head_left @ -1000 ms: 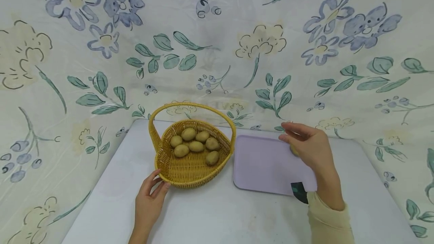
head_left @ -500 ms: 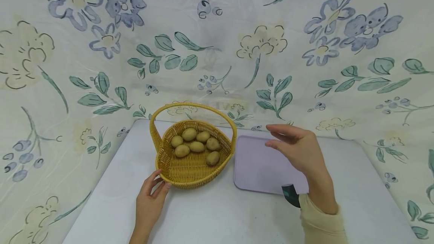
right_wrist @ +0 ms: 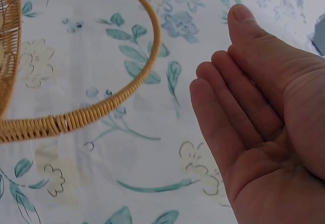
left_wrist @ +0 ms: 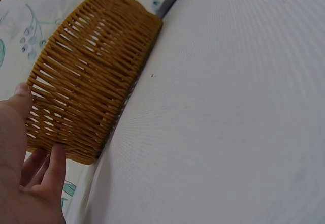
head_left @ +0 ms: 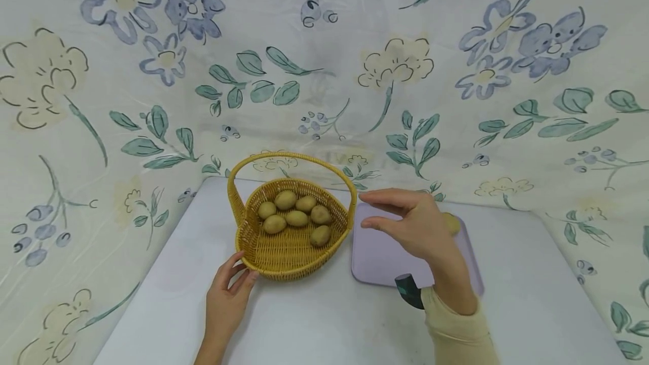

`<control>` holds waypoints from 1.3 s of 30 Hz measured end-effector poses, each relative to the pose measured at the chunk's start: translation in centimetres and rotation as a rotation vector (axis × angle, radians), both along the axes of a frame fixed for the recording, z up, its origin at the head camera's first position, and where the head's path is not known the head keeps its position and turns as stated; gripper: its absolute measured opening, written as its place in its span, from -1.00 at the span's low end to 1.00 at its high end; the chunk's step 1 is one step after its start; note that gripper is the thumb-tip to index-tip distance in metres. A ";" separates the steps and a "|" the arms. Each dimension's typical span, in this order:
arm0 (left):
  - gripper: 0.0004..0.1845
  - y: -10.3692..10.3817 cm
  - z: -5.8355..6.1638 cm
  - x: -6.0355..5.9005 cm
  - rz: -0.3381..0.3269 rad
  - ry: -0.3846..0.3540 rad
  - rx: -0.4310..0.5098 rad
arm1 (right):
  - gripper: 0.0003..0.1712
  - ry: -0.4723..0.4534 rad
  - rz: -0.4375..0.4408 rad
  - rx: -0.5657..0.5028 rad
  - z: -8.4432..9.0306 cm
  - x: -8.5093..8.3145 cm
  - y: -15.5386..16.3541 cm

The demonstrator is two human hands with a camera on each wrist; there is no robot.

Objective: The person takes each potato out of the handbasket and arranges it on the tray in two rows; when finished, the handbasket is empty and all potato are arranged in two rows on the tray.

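Observation:
A yellow wicker basket [head_left: 263,258] with a hoop handle [head_left: 291,159] stands on the white table and holds several brown kiwis [head_left: 296,218]. My left hand [head_left: 229,292] rests with relaxed fingers [left_wrist: 53,168] against the basket's near wall [left_wrist: 86,97]. My right hand [head_left: 405,224] hovers empty, fingers straight, over the lilac tray [head_left: 375,261], just right of the basket handle [right_wrist: 127,82]. One kiwi [head_left: 451,223] lies on the tray's far right, partly hidden behind that hand.
A floral cloth [head_left: 324,72] hangs behind and beside the table [head_left: 324,325]. A dark wrist device [head_left: 408,290] sits at the cream sleeve [head_left: 456,331]. Bare table surface [left_wrist: 228,122] stretches in front of the basket.
My right hand let go of a kiwi on the tray and moved left toward the basket, now empty. My left hand stayed at the basket.

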State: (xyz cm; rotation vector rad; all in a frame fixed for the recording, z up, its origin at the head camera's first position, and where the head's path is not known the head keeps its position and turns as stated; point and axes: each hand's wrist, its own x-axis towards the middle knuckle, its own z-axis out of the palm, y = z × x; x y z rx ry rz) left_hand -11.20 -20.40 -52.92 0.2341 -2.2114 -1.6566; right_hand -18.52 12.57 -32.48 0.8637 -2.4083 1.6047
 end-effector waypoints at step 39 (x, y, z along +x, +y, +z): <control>-0.40 -0.1 -0.4 -0.2 0.008 -0.024 0.000 | -0.60 -0.145 0.071 0.063 -3.1 -3.1 -8.0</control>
